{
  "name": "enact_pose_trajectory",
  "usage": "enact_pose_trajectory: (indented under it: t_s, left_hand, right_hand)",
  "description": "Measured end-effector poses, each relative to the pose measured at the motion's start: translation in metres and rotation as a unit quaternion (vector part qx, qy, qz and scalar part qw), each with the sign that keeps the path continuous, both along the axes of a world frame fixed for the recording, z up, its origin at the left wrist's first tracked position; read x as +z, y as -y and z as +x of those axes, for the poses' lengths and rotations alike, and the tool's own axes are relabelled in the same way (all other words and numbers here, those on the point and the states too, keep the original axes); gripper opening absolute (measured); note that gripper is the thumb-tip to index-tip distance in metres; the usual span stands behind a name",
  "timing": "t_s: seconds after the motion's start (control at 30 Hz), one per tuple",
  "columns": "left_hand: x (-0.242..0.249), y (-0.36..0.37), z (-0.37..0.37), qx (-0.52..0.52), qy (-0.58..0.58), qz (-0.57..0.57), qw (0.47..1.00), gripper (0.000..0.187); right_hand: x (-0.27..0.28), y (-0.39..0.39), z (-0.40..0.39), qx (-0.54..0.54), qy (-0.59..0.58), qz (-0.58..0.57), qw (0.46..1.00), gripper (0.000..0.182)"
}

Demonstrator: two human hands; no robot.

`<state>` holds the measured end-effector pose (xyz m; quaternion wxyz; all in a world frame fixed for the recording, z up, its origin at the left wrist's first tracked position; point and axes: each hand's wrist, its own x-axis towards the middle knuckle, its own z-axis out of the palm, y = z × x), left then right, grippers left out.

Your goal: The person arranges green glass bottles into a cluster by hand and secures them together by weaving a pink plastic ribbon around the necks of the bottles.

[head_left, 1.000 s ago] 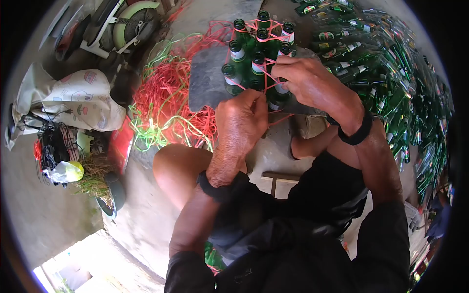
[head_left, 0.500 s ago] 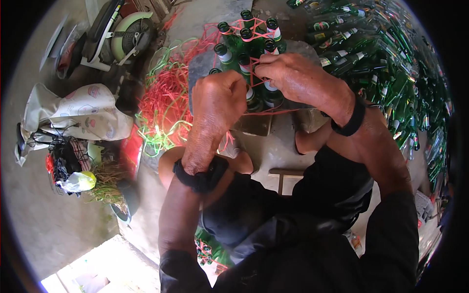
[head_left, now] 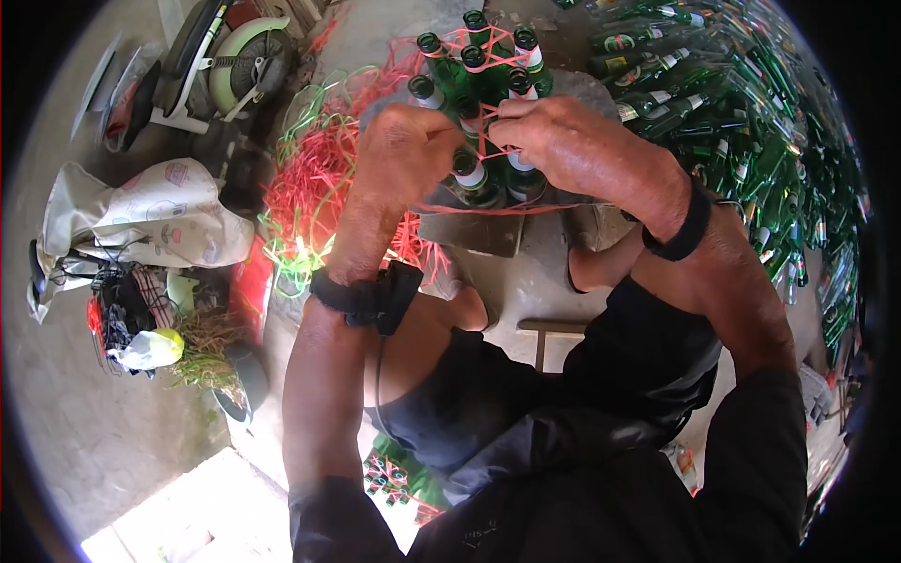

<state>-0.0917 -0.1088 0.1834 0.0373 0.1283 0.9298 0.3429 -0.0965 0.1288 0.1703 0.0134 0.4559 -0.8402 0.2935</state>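
Observation:
Green bottles (head_left: 484, 84) stand upright in a close group on a grey board (head_left: 591, 94), with red strap (head_left: 493, 45) laced around their necks. My right hand (head_left: 554, 131) is closed in a pinch on the red strap at the near right of the group. At the near left, my left hand (head_left: 413, 145) has its fingers curled together beside the bottle necks; what lies between them is hidden. A near bottle (head_left: 472, 174) shows between my two hands. More red strap runs low around the bottles' near side.
A large heap of green bottles (head_left: 751, 122) lies at the right. Tangled red and green straps (head_left: 314, 188) cover the floor at left, near a wheel (head_left: 249, 70), a white cloth (head_left: 150, 211) and a pot (head_left: 242, 380). More strapped bottles (head_left: 387, 479) show below.
My left hand has shifted slightly left and up, uncovering more of the near bottle. My right hand stays pinched at nearly the same spot.

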Motion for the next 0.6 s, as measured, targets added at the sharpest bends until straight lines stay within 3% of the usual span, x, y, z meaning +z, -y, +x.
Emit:
enact_pose_trajectory:
  t_s: [0.23,0.33,0.6]
  left_hand:
    - [-0.005,0.006,0.005,-0.012,-0.041,-0.054,0.998,0.014]
    - [-0.009,0.006,0.014,0.033,-0.045,-0.076,0.996,0.013]
    - [-0.019,0.012,0.024,0.081,0.022,0.045,0.995,0.017]
  right_hand:
    - [-0.003,0.000,-0.001,0.008,0.005,-0.010,1.000,0.019]
    - [-0.002,0.000,-0.002,0.012,0.012,-0.005,1.000,0.020]
    - [-0.002,-0.001,-0.002,0.005,0.018,0.000,1.000,0.019]
